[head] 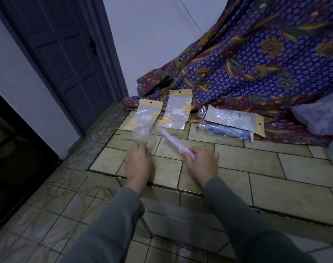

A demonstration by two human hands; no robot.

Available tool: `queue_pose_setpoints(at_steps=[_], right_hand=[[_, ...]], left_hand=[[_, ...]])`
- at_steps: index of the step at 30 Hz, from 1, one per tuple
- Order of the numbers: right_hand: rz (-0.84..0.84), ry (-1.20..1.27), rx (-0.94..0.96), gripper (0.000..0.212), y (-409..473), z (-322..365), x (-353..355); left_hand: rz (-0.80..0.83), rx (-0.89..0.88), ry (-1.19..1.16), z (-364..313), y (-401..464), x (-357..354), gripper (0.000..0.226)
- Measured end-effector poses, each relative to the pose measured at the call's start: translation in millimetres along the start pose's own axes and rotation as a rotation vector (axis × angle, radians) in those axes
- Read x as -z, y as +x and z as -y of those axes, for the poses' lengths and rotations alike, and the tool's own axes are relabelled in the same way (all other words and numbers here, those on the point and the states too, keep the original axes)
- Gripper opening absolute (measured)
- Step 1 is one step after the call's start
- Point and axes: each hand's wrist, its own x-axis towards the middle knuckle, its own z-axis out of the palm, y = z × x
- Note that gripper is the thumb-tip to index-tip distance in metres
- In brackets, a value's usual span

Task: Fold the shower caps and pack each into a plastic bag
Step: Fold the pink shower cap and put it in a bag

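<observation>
A: What are the hands doing?
B: The right hand (201, 164) grips one end of a rolled pink shower cap (176, 144), which slants over the tiled floor (275, 168). The left hand (138, 162) reaches to the lower edge of a clear plastic bag (145, 120); it is blurred, so I cannot tell whether it pinches the bag.
A: What's in the bags?
B: That bag has a yellow header and yellow shapes inside. A second bag (178, 111) like it lies just beside, partly on the patterned cloth (266, 63). Further right, a flat packet (235, 119) rests on a blue rolled bundle (228, 132); what the bundle is, I cannot tell
</observation>
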Motion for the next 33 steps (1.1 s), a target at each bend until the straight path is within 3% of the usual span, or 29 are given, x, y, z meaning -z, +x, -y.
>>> queue_pose_setpoints(at_steps=[3, 6, 9, 12, 14, 16, 21, 24, 26, 29, 31, 33], right_hand=[[-0.072, 0.034, -0.022, 0.028, 3, -5, 10], [-0.175, 0.103, -0.029, 0.025, 6, -12, 25], [-0.272, 0.208, -0.010, 0.024, 8, -22, 39], [-0.316, 0.264, 0.032, 0.021, 5, -32, 51], [-0.330, 0.241, 0.037, 0.018, 5, -42, 56], [-0.268, 0.184, 0.011, 0.018, 5, -55, 59], [-0.114, 0.067, -0.045, 0.023, 2, -82, 61], [-0.057, 0.031, -0.074, 0.027, 2, -92, 62], [-0.045, 0.009, -0.073, 0.027, 4, -96, 62], [-0.010, -0.063, -0.003, 0.024, 5, -97, 60], [-0.017, -0.080, 0.090, 0.020, 7, -95, 59], [-0.027, -0.056, 0.167, 0.018, 9, -93, 60]], left_hand=[[-0.110, -0.034, -0.152, -23, 4, 22, 0.031], [-0.039, -0.068, -0.440, -44, 10, 37, 0.031], [0.208, 0.037, -0.861, -71, 16, 49, 0.024], [0.615, 0.108, -1.078, -87, 22, 44, 0.021], [0.915, 0.201, -1.076, -89, 21, 34, 0.024], [1.019, 0.210, -0.911, -89, 18, 20, 0.022], [0.789, 0.122, -0.715, -103, 10, -10, 0.019], [0.735, 0.223, -0.760, -106, 14, -23, 0.032], [0.615, 0.238, -0.694, -106, 19, -25, 0.037], [0.347, -0.087, -0.480, -108, 19, -18, 0.044], [0.313, -0.425, -0.313, -120, 13, -10, 0.045], [0.362, -0.617, -0.156, -132, 8, -8, 0.047]])
